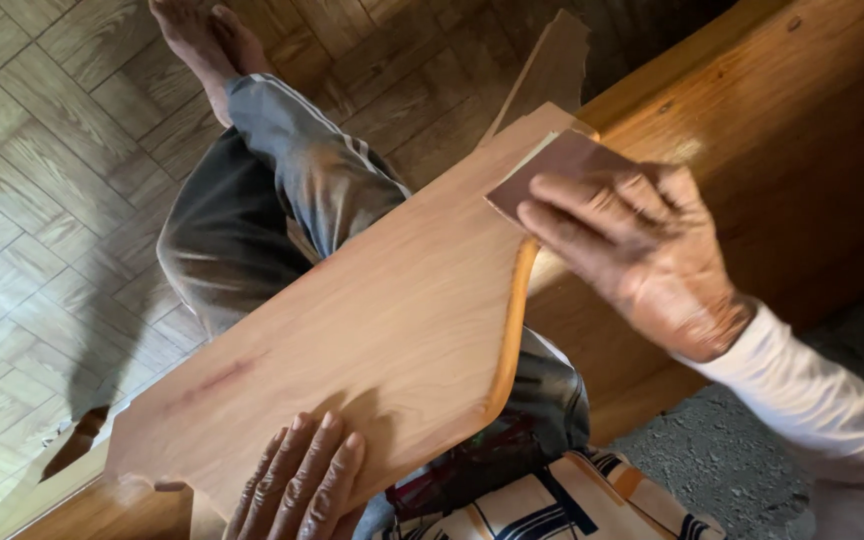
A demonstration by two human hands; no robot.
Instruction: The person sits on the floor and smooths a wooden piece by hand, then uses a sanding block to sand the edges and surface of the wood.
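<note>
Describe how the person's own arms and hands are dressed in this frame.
Both hands are bare: no gloves, rings or watch visible. The right hand comes out of a long white sleeve that ends at the wrist, plain with soft folds. The left hand shows only its fingers and back at the lower edge; its wrist and any sleeve are out of frame.

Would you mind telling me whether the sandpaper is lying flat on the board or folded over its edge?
Flat: the sandpaper lies spread on the board under the right hand fingers.
</note>
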